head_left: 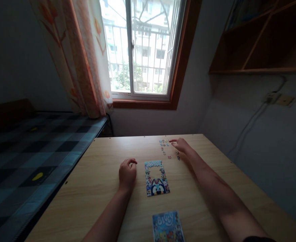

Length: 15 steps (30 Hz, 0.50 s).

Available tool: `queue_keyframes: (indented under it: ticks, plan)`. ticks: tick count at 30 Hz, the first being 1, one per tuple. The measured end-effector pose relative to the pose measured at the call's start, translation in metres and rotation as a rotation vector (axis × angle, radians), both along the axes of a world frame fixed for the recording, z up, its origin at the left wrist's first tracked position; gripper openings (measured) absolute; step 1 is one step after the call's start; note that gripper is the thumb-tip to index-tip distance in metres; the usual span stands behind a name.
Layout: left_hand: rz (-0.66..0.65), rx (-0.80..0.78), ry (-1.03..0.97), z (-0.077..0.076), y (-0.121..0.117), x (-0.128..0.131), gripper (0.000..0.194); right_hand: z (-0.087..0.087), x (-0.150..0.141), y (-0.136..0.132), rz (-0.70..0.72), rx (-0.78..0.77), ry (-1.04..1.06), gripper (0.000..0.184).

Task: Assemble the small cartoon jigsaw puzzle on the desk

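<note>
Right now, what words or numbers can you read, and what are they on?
"BLUEY": on the blue printed picture at the bottom edge, partly cut off.
"BLUEY": along the top of the puzzle with the hole in it; small, but it seems to say that.
Marks along the window frame's bottom: too small to read.

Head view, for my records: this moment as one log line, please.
right hand: at puzzle pieces; left hand: beside puzzle, loosely curled; puzzle: gap unfilled; pieces: far side of table
</note>
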<state>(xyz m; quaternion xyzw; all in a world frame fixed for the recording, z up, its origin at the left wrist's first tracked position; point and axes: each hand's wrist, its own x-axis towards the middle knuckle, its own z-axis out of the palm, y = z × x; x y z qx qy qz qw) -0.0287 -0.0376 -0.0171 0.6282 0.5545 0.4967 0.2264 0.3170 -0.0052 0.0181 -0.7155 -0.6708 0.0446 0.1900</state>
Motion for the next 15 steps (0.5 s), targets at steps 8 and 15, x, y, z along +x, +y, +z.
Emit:
queue_keyframes:
  ticks: [8,15]
  plan:
    - [0.0,-0.011,-0.022,0.002,-0.002,0.003,0.017,-0.01,-0.026,0.01,-0.113,-0.086,-0.141,0.037]
    - [0.019,-0.051,0.002,0.002,-0.006,0.009,0.018,-0.01,-0.02,0.0,-0.123,-0.126,-0.214,0.03]
